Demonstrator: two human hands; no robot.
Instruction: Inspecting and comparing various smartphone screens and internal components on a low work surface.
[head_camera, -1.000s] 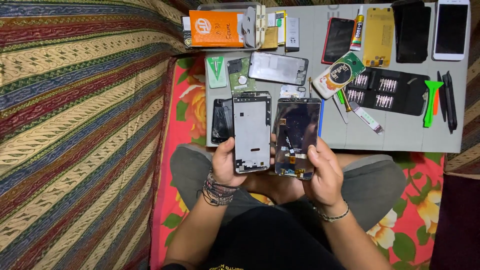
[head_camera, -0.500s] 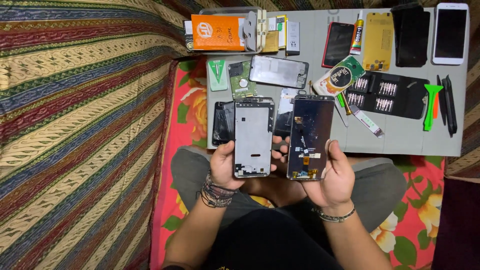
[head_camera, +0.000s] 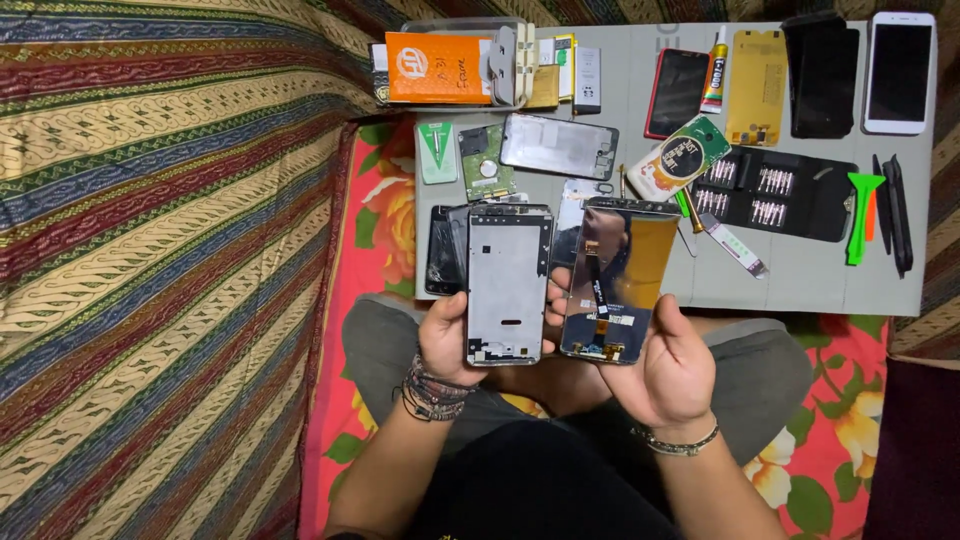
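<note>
1. The left hand (head_camera: 450, 340) holds a silver phone frame (head_camera: 508, 285). Its fingers wrap around the frame's lower left side, and the thumb lies on the edge.
2. The right hand (head_camera: 675, 370) holds a phone screen part (head_camera: 618, 280). We see the shiny back of it, with a thin flat cable running down the middle. The fingers are closed around its lower part.
3. The frame and the screen part stand side by side, just above the person's lap. Their tops reach over the near edge of the grey tabletop (head_camera: 820, 275). They are close together, but I cannot tell if they touch.
4. On the tabletop, right behind the frame, lies a dark cracked phone piece (head_camera: 443, 250).
5. Farther back lie a small green circuit board (head_camera: 486, 165) and another silver frame (head_camera: 558, 146).
6. An orange box (head_camera: 438, 68) sits at the far left corner.
7. On the right side lie a black case of screwdriver bits (head_camera: 775, 195), a green plastic tool (head_camera: 860, 215), a yellow phone back (head_camera: 756, 88), a small tube of glue (head_camera: 714, 68) and a white phone (head_camera: 898, 72).
8. A striped cloth (head_camera: 160, 250) covers the space to the left.
</note>
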